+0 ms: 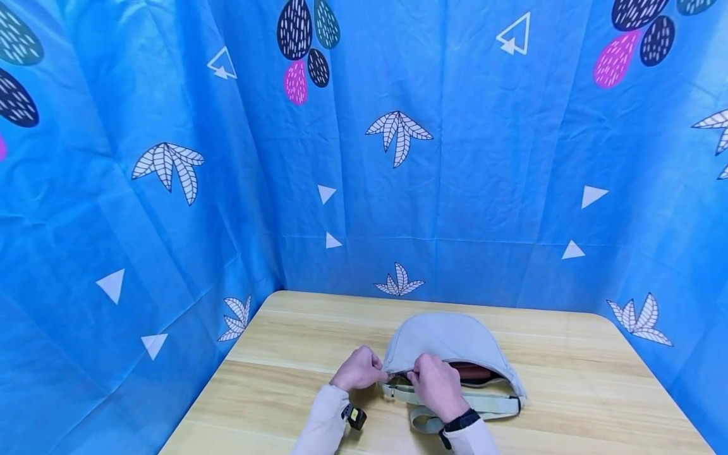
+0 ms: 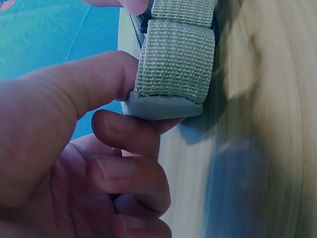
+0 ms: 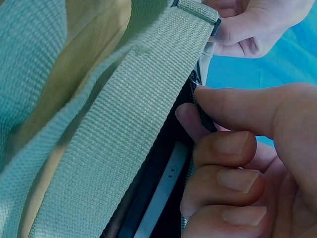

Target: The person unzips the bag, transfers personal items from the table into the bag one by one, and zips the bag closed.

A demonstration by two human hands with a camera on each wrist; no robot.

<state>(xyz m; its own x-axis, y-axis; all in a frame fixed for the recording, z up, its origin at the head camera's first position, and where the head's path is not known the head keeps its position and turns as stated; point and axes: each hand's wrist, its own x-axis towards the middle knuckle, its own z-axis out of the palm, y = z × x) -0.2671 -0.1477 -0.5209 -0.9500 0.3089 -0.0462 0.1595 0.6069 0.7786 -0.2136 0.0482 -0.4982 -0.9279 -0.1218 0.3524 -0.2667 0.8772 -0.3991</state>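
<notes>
A pale grey crescent-shaped waist bag [image 1: 446, 335] lies on the table with its zip partly open. My left hand [image 1: 360, 369] pinches the bag's left end, at the grey tab [image 2: 163, 107] where the woven pale green strap [image 2: 176, 62] is sewn on. Close beside it, my right hand [image 1: 439, 387] pinches the dark zip pull [image 3: 207, 118] near that same end, its other fingers curled. Through the open zip a brown item [image 1: 473, 371] shows. A light strip with two small holes [image 3: 168, 181] also lies inside; what it belongs to is hidden.
The strap's loose loop [image 1: 423, 422] lies in front of the bag on the wooden table [image 1: 296, 341]. A blue patterned curtain [image 1: 483, 189] hangs behind the table and along its left side. Black bands with small devices [image 1: 356, 417] sit on the wrists.
</notes>
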